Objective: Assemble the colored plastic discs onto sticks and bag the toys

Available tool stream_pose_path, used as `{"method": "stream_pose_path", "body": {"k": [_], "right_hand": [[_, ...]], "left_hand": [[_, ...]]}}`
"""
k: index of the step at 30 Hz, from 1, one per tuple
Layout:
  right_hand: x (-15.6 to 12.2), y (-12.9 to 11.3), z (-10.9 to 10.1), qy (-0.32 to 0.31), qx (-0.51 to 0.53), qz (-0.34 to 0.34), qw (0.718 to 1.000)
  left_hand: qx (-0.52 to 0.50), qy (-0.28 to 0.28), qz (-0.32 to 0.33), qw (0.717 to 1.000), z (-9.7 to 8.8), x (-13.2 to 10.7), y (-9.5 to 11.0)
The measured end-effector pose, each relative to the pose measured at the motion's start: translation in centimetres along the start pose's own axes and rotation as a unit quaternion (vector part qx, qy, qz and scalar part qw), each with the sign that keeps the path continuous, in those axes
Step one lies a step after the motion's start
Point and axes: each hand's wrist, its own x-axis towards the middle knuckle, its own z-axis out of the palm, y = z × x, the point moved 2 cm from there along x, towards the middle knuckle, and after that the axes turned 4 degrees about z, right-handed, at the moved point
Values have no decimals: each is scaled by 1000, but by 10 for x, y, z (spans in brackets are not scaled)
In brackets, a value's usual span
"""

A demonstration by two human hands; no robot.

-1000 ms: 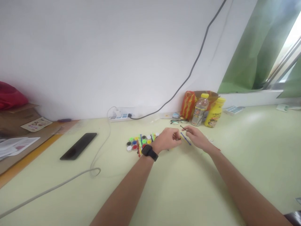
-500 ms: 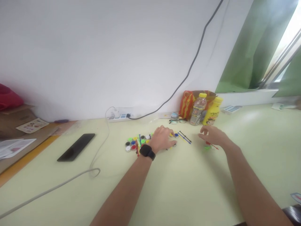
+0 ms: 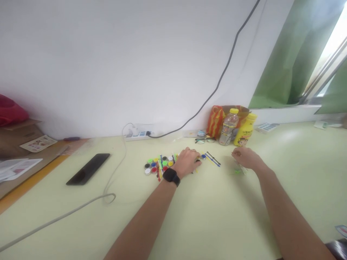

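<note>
My left hand [image 3: 187,161], with a black watch on the wrist, rests over the right part of a group of small coloured discs [image 3: 154,169]. Its fingers and thumb are drawn together by a dark disc; what lies between them is hidden. Coloured arrow-shaped sticks [image 3: 159,173] lie among the discs. Just beyond the fingertips are a blue disc [image 3: 203,157] and blue and black arrow sticks [image 3: 213,159]. My right hand [image 3: 247,158] is pinched closed low over the table; something tiny at its fingertips is too small to name. A green piece [image 3: 237,171] lies beneath it.
Behind the hands stand a clear bottle [image 3: 229,128], a yellow bottle [image 3: 245,130] and a red-and-yellow bag [image 3: 215,121], with eyeglasses [image 3: 205,140] beside them. A power strip [image 3: 139,135] lies by the wall. On the left are a black phone [image 3: 88,169] and a white cable [image 3: 67,213].
My right hand's fingers have closed, and the red arrow stick under it no longer shows. My left hand's thumb has moved in towards its fingers.
</note>
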Motion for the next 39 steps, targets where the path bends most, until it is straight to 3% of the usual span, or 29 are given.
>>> {"method": "stream_pose_path", "body": {"k": [6, 12, 17, 21, 30, 35, 39], "right_hand": [[-4, -21, -9, 64, 100, -15, 993], [-29, -80, 3, -33, 355, 23, 934], [-46, -120, 15, -92, 470, -34, 877], [-49, -123, 16, -124, 494, -17, 860], [-50, -122, 10, -144, 486, -27, 861], [-49, -120, 8, -201, 547, -45, 811], [-52, -120, 2, -204, 558, -55, 803]], "left_hand": [[0, 5, -8, 1000, -2, 1, 1], [-97, 52, 19, 994, -11, 4, 21], [-183, 51, 38, 981, -7, 8, 36], [-183, 80, 29, 979, -7, 9, 35], [-244, 89, 14, 965, -8, 10, 35], [-317, 117, -16, 941, -7, 11, 29], [-363, 126, -6, 923, -11, 11, 30]]}}
